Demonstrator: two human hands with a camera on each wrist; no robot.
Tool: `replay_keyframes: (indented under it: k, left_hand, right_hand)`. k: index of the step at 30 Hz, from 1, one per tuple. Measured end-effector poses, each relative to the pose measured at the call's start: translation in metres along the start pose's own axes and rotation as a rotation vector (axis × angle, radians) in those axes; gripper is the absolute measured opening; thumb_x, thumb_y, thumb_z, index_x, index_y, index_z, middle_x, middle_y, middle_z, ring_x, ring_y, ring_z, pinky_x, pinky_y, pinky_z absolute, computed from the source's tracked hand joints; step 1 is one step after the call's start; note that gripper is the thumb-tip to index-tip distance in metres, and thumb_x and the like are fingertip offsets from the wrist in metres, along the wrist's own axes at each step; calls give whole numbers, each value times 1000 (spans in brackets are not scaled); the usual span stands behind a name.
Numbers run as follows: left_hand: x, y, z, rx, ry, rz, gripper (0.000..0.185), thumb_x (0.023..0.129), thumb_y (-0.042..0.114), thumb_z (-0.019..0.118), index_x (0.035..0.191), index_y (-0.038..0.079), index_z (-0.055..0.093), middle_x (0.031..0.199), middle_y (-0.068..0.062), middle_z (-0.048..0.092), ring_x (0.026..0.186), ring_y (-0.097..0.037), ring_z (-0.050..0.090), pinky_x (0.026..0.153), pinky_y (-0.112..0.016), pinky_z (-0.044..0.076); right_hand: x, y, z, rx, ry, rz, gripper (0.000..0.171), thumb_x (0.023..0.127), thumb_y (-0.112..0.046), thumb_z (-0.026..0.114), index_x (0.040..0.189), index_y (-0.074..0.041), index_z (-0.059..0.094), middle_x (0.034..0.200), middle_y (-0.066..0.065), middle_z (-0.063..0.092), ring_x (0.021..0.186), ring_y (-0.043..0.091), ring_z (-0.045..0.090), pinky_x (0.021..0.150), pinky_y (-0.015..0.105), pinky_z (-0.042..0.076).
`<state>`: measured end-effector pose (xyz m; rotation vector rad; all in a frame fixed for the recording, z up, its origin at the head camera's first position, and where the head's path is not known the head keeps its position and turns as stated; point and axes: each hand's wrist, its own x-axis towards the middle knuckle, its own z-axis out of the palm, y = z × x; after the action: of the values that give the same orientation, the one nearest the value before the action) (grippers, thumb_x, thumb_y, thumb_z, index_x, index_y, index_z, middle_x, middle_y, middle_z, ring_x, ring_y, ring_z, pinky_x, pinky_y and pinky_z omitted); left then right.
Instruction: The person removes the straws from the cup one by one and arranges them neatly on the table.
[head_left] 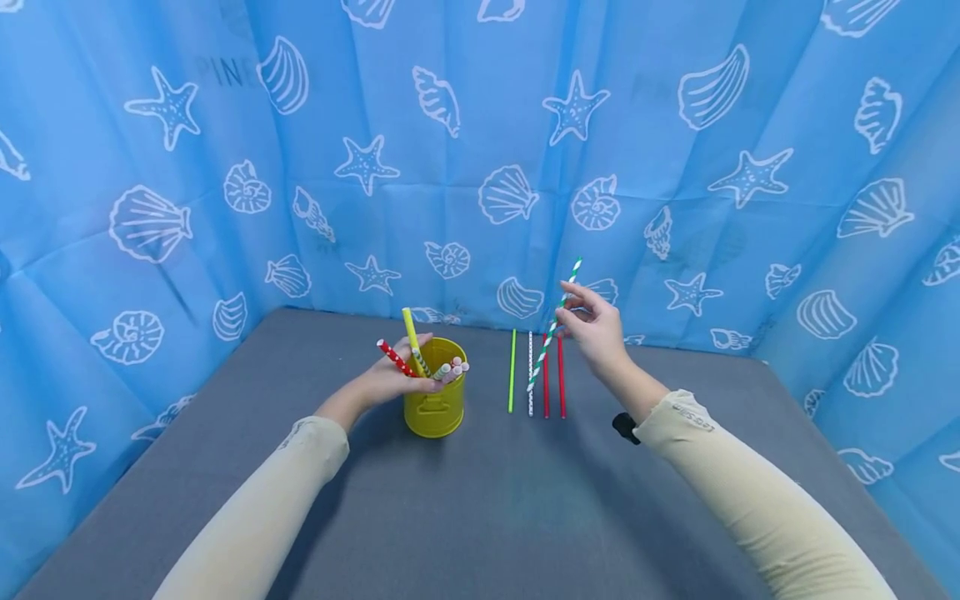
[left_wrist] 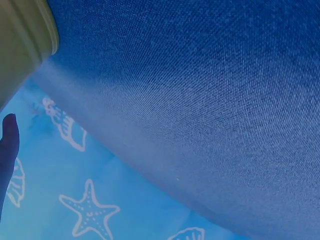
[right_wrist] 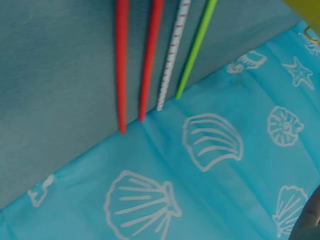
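So there's a small yellow bucket sitting on the grey desk, and it looks like a few straws are poking out of the top, right where the left hand is. That hand has its fingers curled around a little bunch of straws over the bucket's rim: a yellow one, a red dotted one and a couple of pale ones. The right hand is up off the desk, pinching a green-and-white striped straw between thumb and fingertips, the rest of the fingers loosely spread. The straw is tilted, its lower end hanging over the row on the desk. That row, just right of the bucket, is a green straw, a white patterned straw and two red straws, side by side. Behind it all there's a blue curtain with shells and starfish; some faint lettering on it, can't read it.
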<state>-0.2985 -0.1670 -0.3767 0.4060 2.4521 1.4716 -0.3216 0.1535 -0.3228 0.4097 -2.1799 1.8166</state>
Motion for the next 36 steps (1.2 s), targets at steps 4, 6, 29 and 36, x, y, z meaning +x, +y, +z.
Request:
replay_keyframes:
  k: [4,6,29,36]
  left_hand:
    - [-1,1,1,-6,8,-7,89,85,25,74,155,14,21,155,-13,18,138,-40,24,109,-59,28]
    - [-1,1,1,-6,10,-8,89,85,25,74,155,14,21,155,-13,17,138,-40,24,109,-59,28]
    - [-3,-1,3,-30,28,-16,89,84,23,75,155,15,22,157,-11,16,139,-39,23,109,-57,29]
    - [-2,-2,3,-20,27,-7,89,85,23,74,155,14,21,157,-13,17,139,-39,24,108,-57,30]
  right_hand:
    - [0,6,-9,-71,-41,17,44,94,4,53,138,5,49,101,14,52,72,6,59,67,22,54]
    - [0,10,-14,-96,-65,44,45,94,4,51,139,5,47,99,15,50,70,6,58,68,23,55]
    - [10,70,-58,-338,-332,266,48,96,-3,58,140,7,45,107,18,54,101,30,54,93,54,46]
    - [15,89,-61,-359,-338,251,47,95,-3,60,138,10,45,102,17,54,94,27,53,89,52,46]
